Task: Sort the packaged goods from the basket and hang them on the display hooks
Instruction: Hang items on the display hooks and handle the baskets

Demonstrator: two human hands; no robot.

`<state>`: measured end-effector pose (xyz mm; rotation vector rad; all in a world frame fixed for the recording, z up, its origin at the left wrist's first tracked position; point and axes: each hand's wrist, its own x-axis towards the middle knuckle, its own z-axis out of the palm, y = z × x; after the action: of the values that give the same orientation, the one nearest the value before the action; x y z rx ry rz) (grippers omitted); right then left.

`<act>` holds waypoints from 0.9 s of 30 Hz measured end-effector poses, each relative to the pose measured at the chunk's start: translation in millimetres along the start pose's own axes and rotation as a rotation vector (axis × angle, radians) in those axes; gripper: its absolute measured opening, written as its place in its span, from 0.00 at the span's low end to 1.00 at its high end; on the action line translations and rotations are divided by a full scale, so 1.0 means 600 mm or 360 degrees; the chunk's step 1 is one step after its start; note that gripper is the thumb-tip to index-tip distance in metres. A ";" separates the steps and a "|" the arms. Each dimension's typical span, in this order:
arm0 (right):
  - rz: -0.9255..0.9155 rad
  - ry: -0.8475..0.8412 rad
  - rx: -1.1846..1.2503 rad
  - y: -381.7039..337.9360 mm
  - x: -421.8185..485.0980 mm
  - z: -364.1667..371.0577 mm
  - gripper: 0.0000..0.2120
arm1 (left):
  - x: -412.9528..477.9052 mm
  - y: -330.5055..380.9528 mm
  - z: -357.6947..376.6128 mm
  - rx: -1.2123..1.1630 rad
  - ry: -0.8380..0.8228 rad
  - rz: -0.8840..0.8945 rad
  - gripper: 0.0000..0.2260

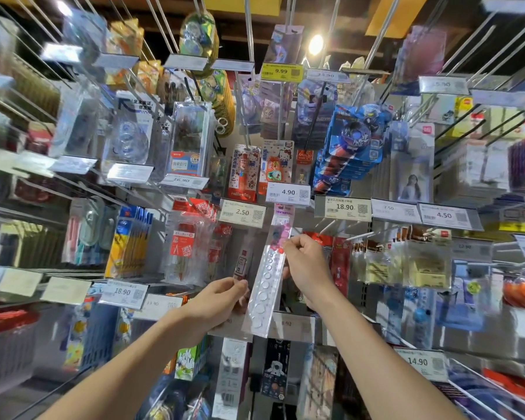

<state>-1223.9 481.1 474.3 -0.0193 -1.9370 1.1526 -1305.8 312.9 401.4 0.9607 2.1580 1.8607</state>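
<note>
A long clear packet [269, 268] with a row of round holes and a pink top hangs slanted at the centre, its head just under the 4.90 price tag [288, 193]. My right hand [305, 268] pinches its right edge near the upper part. My left hand [217, 301] holds the lower left edge, with a small red-and-black packet [243, 263] just above its fingers. The hook that carries the long packet is hidden behind the tags.
Rows of metal display hooks [249, 40] with packaged stationery and toys fill the wall. Price tags 2.50 [242, 212] and 18.90 [343, 207] flank the packet. A grey basket [6, 353] sits at the lower left. More hung goods crowd below the hands.
</note>
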 end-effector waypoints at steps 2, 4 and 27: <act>0.0021 0.0003 0.0008 0.000 0.001 0.002 0.13 | 0.001 0.001 0.000 -0.0008 0.0024 -0.0006 0.14; 0.0059 -0.0024 -0.0010 0.001 0.002 0.003 0.14 | 0.003 0.001 0.001 -0.0022 0.0043 -0.0004 0.14; 0.0469 -0.0045 -0.0568 0.031 0.033 0.037 0.10 | -0.013 0.008 0.003 -0.0006 -0.0058 0.0128 0.05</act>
<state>-1258.6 484.0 469.6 -0.4961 -2.1935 0.9768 -1297.3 310.2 403.1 1.0873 2.1245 1.8658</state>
